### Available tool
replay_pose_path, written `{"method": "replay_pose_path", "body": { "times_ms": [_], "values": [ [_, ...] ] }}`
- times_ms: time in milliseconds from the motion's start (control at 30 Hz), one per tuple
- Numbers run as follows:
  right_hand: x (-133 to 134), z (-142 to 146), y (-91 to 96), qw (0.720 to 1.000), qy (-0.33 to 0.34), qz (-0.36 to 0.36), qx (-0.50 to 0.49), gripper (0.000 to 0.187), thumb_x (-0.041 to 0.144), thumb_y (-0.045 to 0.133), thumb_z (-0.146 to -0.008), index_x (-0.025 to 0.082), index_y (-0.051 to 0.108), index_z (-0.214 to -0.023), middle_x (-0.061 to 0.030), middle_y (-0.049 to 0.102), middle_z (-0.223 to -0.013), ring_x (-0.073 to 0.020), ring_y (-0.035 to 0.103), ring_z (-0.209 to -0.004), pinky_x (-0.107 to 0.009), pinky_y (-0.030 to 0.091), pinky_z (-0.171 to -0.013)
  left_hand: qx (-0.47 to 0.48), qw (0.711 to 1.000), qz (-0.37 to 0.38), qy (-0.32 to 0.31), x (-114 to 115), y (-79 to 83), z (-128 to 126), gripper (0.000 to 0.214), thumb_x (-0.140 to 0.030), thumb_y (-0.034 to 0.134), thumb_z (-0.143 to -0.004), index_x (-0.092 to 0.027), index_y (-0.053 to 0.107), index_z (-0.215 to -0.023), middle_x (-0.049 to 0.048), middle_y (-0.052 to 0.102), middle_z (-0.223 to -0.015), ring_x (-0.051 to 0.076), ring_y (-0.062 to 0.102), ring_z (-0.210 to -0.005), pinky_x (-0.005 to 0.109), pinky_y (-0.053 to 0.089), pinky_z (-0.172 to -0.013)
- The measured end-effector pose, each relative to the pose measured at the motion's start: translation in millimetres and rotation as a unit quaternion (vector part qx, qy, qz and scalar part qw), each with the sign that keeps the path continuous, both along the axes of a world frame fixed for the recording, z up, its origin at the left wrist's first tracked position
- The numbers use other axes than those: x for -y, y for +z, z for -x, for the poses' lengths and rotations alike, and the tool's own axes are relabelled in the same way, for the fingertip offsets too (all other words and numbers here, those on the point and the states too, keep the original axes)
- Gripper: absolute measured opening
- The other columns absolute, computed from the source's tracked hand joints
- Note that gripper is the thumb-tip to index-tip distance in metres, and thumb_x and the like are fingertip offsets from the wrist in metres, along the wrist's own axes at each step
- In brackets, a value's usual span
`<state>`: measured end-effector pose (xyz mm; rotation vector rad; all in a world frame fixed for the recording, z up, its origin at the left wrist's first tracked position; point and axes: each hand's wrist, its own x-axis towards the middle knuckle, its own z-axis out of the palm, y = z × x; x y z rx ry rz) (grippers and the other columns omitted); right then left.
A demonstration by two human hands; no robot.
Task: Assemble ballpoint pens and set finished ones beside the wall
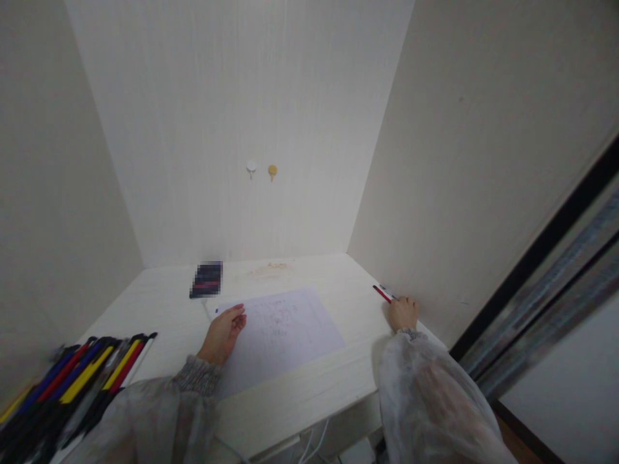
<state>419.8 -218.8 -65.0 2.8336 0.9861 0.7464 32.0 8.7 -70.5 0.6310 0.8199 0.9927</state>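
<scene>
A sheet of white paper [304,338] with faint marks across its upper middle lies on the white desk. My left hand [224,334] rests at the paper's left edge, fingers stretched out and slightly curved, nothing visible in them. Beside its fingertips a thin white object with a small blue spot [216,311] shows, partly hidden. At the right wall my right hand [404,314] has its fingers bent over the near ends of a red pen [382,294] and a white pen [385,289]. The grip itself is mostly hidden.
Many pens [89,374] in black, yellow, red and blue stand in a row at the left front. A dark blurred-out flat object [207,281] lies at the back left. Two hooks [273,171] hang on the back wall. White cables [314,441] run below the desk edge.
</scene>
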Motion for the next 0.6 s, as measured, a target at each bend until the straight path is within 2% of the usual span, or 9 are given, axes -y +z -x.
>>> {"method": "replay_pose_path", "body": {
  "times_ms": [233,433,500,600],
  "values": [
    [-3.6,-6.0,-2.3,0.999,-0.032,-0.016,0.008,0.031,0.012,0.036,-0.078,0.007,0.066,-0.081,-0.0191,0.059,-0.087,-0.0303,0.047,-0.090,-0.041,0.025,-0.074,0.012,1.000,0.000,-0.002,-2.6,-3.3,0.1,0.015,0.000,0.052,-0.069,-0.013,0.057,-0.064,-0.0016,0.056,-0.058,0.005,0.053,-0.052,0.015,0.044,-0.054],
    [-2.8,-4.1,-3.7,0.999,-0.028,-0.031,0.030,0.030,0.014,0.036,-0.077,0.005,0.064,-0.081,-0.0191,0.059,-0.085,-0.0304,0.046,-0.089,-0.039,0.025,-0.071,0.010,1.000,-0.006,0.002,-0.3,-0.6,-0.6,0.015,0.000,0.052,-0.069,-0.014,0.057,-0.064,-0.0014,0.056,-0.058,0.005,0.052,-0.051,0.015,0.044,-0.053],
    [-8.5,3.1,-1.7,0.999,0.002,-0.030,0.038,0.029,0.016,0.036,-0.078,0.006,0.063,-0.083,-0.0185,0.058,-0.087,-0.0290,0.046,-0.089,-0.038,0.026,-0.072,-0.002,1.000,-0.013,0.005,1.2,0.6,-1.0,0.015,-0.001,0.052,-0.069,-0.014,0.056,-0.063,-0.0014,0.055,-0.057,0.006,0.052,-0.051,0.016,0.044,-0.055],
    [-31.8,28.0,6.0,0.993,0.102,-0.027,0.045,0.027,0.018,0.036,-0.080,0.010,0.061,-0.084,-0.0154,0.058,-0.088,-0.0264,0.044,-0.090,-0.036,0.025,-0.074,-0.046,0.998,-0.043,0.011,4.0,2.4,-0.7,0.011,-0.005,0.052,-0.070,-0.015,0.055,-0.067,-0.0012,0.056,-0.059,0.007,0.053,-0.054,0.019,0.045,-0.061]
  ]
}}
